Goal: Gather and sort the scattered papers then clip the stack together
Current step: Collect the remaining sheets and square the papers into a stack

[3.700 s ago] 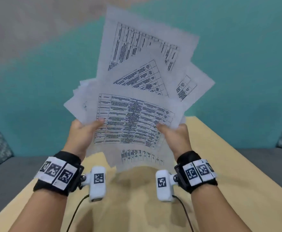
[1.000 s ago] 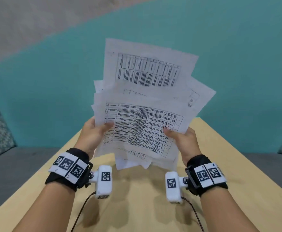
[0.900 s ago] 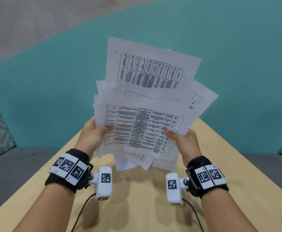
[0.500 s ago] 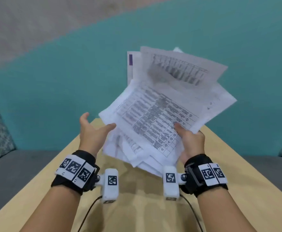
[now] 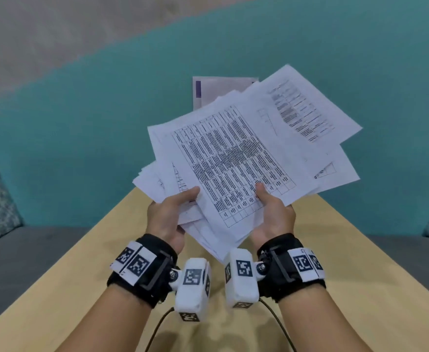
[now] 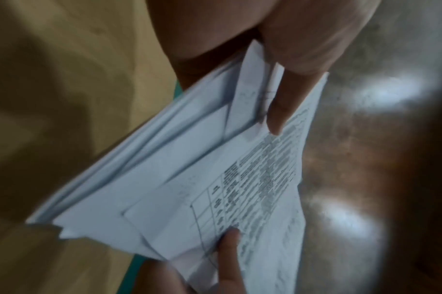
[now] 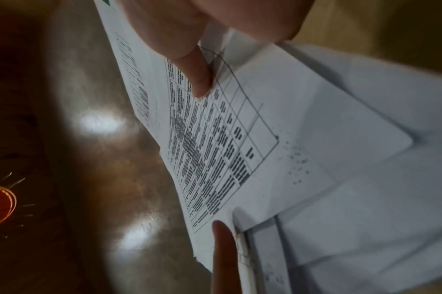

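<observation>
While the tan tabletop [image 5: 348,262] runs bare from 6 toward 12 o'clock, its far edge meeting the teal wall [image 5: 81,123], the papers [image 5: 233,161] hang above it, fanned raggedly toward 1 o'clock. Left hand [image 5: 165,217] pinches their near left edges at 9 o'clock, thumb on top. Right hand [image 5: 274,214] pinches the near right edge likewise.

Your left hand [image 5: 168,217] and right hand [image 5: 274,214] grip the fanned papers [image 5: 236,161] above the wooden table [image 5: 348,262], thumbs on top, sheets splaying away from the table toward the teal wall [image 5: 93,123].
</observation>
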Tool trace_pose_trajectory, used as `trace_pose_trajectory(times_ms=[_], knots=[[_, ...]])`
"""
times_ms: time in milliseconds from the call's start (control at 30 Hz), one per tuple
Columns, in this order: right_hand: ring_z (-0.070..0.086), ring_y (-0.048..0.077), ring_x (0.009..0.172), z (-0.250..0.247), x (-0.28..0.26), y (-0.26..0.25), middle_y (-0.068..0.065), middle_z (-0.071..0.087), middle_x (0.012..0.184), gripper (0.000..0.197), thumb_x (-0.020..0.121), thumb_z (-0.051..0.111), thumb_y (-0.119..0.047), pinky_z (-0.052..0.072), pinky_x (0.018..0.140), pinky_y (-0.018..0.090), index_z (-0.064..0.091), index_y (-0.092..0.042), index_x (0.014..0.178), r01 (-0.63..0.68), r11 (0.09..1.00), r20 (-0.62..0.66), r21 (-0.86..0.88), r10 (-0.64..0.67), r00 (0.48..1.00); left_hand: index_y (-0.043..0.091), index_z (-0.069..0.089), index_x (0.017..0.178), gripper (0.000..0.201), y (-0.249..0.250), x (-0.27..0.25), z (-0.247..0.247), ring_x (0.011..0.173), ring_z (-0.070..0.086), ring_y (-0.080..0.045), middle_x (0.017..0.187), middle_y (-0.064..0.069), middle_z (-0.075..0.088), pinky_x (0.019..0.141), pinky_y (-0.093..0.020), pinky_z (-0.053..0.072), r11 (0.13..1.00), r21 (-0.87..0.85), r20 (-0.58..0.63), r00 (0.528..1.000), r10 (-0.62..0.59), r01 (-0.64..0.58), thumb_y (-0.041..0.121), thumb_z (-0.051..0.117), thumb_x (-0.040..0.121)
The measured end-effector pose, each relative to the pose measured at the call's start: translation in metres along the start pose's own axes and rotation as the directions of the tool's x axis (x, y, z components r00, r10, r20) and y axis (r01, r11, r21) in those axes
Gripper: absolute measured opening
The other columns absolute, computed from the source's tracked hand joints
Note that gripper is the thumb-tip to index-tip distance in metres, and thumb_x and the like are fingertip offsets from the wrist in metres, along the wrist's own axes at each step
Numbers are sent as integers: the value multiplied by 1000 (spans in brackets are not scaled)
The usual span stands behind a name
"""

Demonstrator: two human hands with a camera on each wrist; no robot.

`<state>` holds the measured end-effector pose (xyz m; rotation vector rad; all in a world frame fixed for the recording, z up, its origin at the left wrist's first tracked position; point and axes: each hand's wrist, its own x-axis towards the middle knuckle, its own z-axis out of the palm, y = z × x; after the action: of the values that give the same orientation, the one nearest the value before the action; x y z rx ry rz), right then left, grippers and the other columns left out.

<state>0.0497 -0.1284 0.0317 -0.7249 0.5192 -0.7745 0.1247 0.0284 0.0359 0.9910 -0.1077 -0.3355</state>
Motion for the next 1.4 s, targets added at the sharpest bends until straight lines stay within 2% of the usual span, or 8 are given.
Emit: trace_pose_trajectory(times_ms=[133, 333, 567, 833, 1033, 1200, 1300, 1400], knots=[[75, 35, 96, 1, -7, -10, 16, 77, 105, 47, 73, 86, -4, 62, 81, 50, 69, 2, 117, 9, 1000, 134, -4, -8, 991, -8, 74, 113, 40, 15, 6, -7, 80, 79, -27, 108, -19, 79, 58, -29, 61, 989, 62, -83, 987, 141, -136, -13, 81, 73], [66, 31, 119, -28, 10, -43, 13, 71, 126, 45, 84, 74, -12, 47, 108, 47, 67, -7, 128, 17, 1000, 327, 12, -20, 945, -12, 68, 122, 54, 59, 18, -41, 95, 78, -38, 113, -24, 76, 68, -37, 65, 945, 116, -61, 948, 314, -305, -22, 74, 70], [70, 28, 110, -63, 16, -76, 10, 72, 123, 46, 84, 72, -34, 47, 103, 45, 70, -12, 125, 44, 974, 422, -224, 56, 905, -5, 70, 108, 39, 83, 23, -81, 87, 80, -32, 99, -15, 81, 63, -34, 65, 941, 215, 54, 965, 256, -261, -25, 64, 76], [73, 33, 103, -79, 33, -49, 17, 77, 109, 39, 75, 76, 9, 53, 99, 50, 73, 0, 113, 201, 783, 380, -589, 49, 924, 7, 73, 96, 45, 54, 33, -83, 87, 73, -30, 96, -12, 79, 78, -39, 57, 864, 394, 96, 948, 302, -315, -19, 77, 60], [72, 36, 104, -74, 39, -44, 13, 79, 102, 37, 70, 78, 10, 52, 100, 51, 79, -8, 102, 322, 759, 406, -566, -83, 910, 7, 74, 99, 39, 36, 43, -85, 89, 74, -29, 98, -7, 81, 84, -41, 58, 868, 386, 41, 946, 321, -312, -23, 72, 74], [69, 37, 110, -73, 36, -35, 12, 78, 108, 44, 72, 68, 20, 53, 99, 54, 79, -8, 104, 338, 724, 491, -602, 2, 871, 4, 72, 96, 29, 23, 45, -91, 83, 72, -29, 84, -4, 81, 72, -36, 56, 847, 475, 20, 966, 259, -238, -20, 70, 80], [68, 37, 111, -71, 37, -34, 13, 78, 104, 42, 72, 65, 23, 53, 98, 54, 82, -12, 87, 366, 710, 500, -602, -22, 866, 3, 71, 103, 29, 24, 48, -93, 81, 69, -25, 90, -8, 77, 68, -33, 52, 828, 506, 9, 962, 274, -241, -17, 69, 83], [69, 33, 109, -67, 29, -40, 9, 78, 106, 45, 70, 65, 22, 52, 99, 48, 81, -12, 94, 382, 657, 566, -650, 83, 821, 12, 67, 95, 13, 28, 41, -88, 78, 62, -17, 89, -4, 71, 69, -31, 48, 758, 595, 61, 955, 290, -268, 0, 68, 90]])
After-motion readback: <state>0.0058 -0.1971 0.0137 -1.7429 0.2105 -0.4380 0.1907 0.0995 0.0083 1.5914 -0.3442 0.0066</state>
